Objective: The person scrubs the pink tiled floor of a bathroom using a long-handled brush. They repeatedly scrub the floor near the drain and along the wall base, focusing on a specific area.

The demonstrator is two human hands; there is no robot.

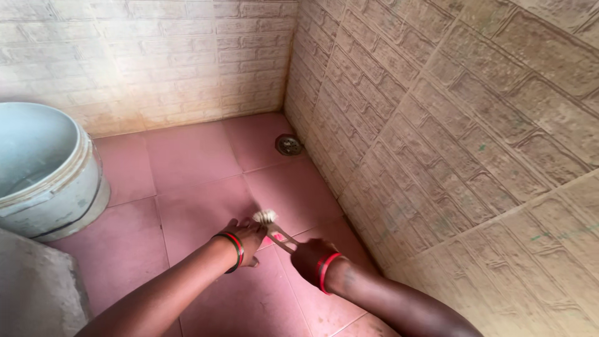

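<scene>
Right hand: closed around the near end of a pale brush handle, wrist ringed by a red bangle; the grip low on the handle looks meant to steer and press the head down.
Left hand: fingers curled, lying on the floor just beside the brush head; whether it grips the handle or only braces cannot be told. A dark and red bangle sits on its wrist.
Hands together: close to one another, almost meeting at the handle, both held low over the tiles.
Brush: small, with a pale bristle head pointing away from the hands, bristles down on the floor just beyond the left hand; the handle slants back into the right hand.
Floor: reddish square tiles with lighter grout lines, under and all around the hands.
Drain: round metal cover set in the floor, well beyond the hands, at the foot of the right wall in the corner.
Bucket: large, pale, worn, standing well off to the left of the hands; its inside shows only a bare pale wall, and what lies at the bottom is hidden.
Walls: stained brick-pattern tiles, the right one rising just beside the right hand.
Grey block: rough slab near the left forearm, partly out of view.
</scene>
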